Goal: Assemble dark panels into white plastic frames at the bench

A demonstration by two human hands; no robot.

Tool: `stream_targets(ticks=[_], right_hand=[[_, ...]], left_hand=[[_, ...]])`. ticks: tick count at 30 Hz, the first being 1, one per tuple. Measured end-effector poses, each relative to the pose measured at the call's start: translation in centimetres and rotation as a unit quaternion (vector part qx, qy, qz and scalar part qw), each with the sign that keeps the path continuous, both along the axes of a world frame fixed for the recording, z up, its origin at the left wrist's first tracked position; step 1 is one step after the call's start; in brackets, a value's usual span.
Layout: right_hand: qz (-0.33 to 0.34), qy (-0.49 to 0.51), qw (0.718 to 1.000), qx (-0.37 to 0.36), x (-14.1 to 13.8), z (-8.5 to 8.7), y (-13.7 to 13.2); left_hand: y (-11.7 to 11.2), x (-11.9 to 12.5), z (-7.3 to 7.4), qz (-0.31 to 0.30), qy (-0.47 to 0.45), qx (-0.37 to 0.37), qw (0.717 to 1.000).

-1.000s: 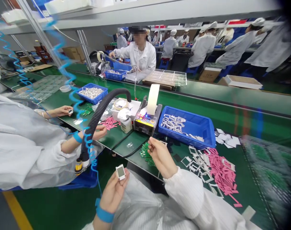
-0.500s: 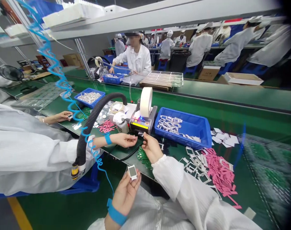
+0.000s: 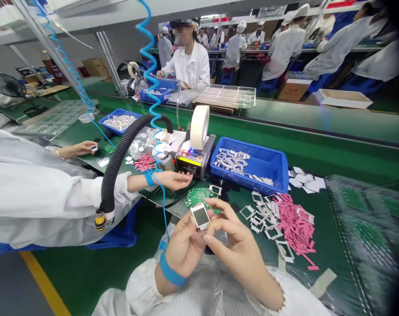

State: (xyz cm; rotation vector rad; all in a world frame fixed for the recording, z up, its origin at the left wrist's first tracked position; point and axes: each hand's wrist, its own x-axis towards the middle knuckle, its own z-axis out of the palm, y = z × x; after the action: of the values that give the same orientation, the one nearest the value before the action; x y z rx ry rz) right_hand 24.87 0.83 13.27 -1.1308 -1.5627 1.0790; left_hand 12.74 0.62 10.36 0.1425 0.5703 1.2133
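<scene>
My left hand (image 3: 183,250), with a blue wrist strap, holds a small display (image 3: 200,216) with a grey screen and white frame, its screen facing up. My right hand (image 3: 235,241) is against the display's right side with fingers bent and thumb near its lower edge. Anything pinched between those fingertips is too small to make out. Just beyond both hands lie green circuit boards (image 3: 197,196) and a loose white frame (image 3: 215,190). Farther back stands a tape dispenser (image 3: 190,161) with a large cream tape roll (image 3: 200,127) behind its panel.
A blue bin (image 3: 268,169) of white frames stands behind pink strips (image 3: 294,226) and more loose frames (image 3: 260,215). White pieces (image 3: 306,181) lie right of it. On the left, a co-worker's hand (image 3: 176,180) reaches near the dispenser. A black hose (image 3: 112,171) and blue coiled cord (image 3: 150,57) hang nearby.
My right hand has come down from the tape dispenser to the display. My left hand has risen and moved right with the display. The co-worker's hand remains near the dispenser.
</scene>
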Motion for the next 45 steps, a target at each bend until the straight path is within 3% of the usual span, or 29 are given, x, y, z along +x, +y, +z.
stream_targets(ticks=[7,15,28,32,36,45], right_hand=[[-0.097,-0.098,0.985,0.108,0.0,0.1,0.5],[-0.134,-0.131,0.973,0.134,0.2,0.0,1.1],[-0.075,-0.124,0.981,0.126,0.4,0.8,1.4],[-0.055,-0.080,0.991,0.095,0.5,1.4,0.9],[-0.048,-0.100,0.991,0.071,0.3,1.1,1.4],[-0.072,-0.179,0.972,0.132,0.1,0.5,1.8]], left_hand=[[-0.3,0.8,0.5,-0.009,-0.015,0.022,1.000],[-0.2,1.0,0.8,0.006,-0.016,-0.006,1.000],[0.2,0.6,0.4,0.007,0.007,0.001,1.000],[0.4,0.4,0.5,0.005,0.000,-0.001,1.000],[0.4,0.4,0.5,0.002,-0.002,-0.005,1.000],[0.2,0.3,0.5,0.004,0.008,-0.023,1.000]])
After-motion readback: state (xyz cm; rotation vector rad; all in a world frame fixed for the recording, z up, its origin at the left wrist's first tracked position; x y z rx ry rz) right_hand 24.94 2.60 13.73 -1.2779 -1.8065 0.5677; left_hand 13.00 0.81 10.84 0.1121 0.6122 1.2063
